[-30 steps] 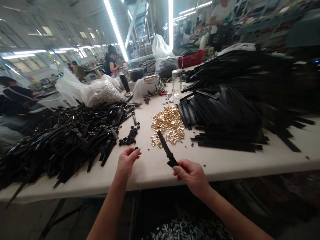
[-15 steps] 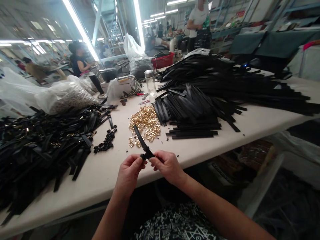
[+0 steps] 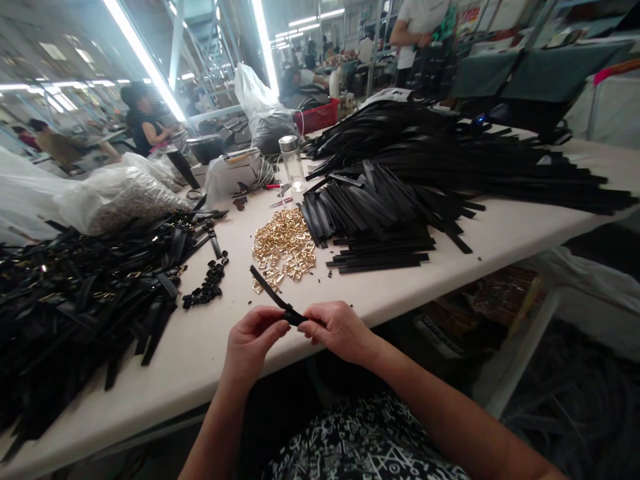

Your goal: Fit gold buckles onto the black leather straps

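Between my hands, above the near edge of the table, is a black strap [image 3: 270,288], its free end pointing up and to the left. My left hand [image 3: 254,340] pinches it from the left, thumb and forefinger closed near a small black loop around the strap. From the right, my right hand [image 3: 336,331] grips the strap's lower end, which the fingers partly hide. Just beyond lie a heap of gold-coloured buckles [image 3: 285,245] and, to its left, a small pile of black loops [image 3: 206,285].
A tangled heap of black straps with gold fittings [image 3: 85,300] covers the table's left. Flat black strips [image 3: 370,207] are stacked right of the buckles, a larger pile [image 3: 450,147] behind. A glass bottle [image 3: 293,165], plastic bags [image 3: 135,193] and a red basket [image 3: 320,115] stand farther back.
The strap has tilted lower to the left, and the black loop now sits along it, close to my left fingertips. Both hands keep their hold. The camera view has shifted slightly.
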The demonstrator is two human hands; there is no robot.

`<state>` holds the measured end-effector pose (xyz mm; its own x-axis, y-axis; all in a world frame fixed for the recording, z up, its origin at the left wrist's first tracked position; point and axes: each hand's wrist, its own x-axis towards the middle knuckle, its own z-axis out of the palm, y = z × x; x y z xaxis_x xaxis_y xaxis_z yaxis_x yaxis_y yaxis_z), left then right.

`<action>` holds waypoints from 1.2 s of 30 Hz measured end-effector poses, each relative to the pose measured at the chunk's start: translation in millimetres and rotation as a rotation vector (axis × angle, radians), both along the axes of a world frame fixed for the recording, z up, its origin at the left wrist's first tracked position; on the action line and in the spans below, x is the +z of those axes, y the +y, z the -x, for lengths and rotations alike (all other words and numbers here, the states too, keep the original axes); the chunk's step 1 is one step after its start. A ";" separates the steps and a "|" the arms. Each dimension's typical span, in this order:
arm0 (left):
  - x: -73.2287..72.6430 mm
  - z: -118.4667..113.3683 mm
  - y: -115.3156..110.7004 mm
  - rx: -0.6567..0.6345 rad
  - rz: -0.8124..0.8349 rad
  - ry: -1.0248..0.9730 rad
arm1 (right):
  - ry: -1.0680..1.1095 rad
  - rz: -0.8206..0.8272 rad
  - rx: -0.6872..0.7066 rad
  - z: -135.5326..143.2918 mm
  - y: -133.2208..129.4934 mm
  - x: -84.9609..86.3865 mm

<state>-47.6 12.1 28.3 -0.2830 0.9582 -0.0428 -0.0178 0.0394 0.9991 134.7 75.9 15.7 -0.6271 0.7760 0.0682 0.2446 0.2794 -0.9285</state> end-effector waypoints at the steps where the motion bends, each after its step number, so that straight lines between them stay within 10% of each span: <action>1: 1.1 -1.4 -0.5 0.001 -0.022 0.044 | -0.017 -0.022 -0.005 -0.2 0.1 0.1; 36: 3.6 -2.8 -1.4 -0.102 0.020 0.254 | -0.168 -0.286 -0.048 -3.7 -5.5 1.3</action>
<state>-44.8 10.7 31.9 -0.1891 0.9819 -0.0018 0.2381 0.0476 0.9701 138.4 70.5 17.0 -0.6115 0.7689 0.1866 0.4064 0.5076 -0.7598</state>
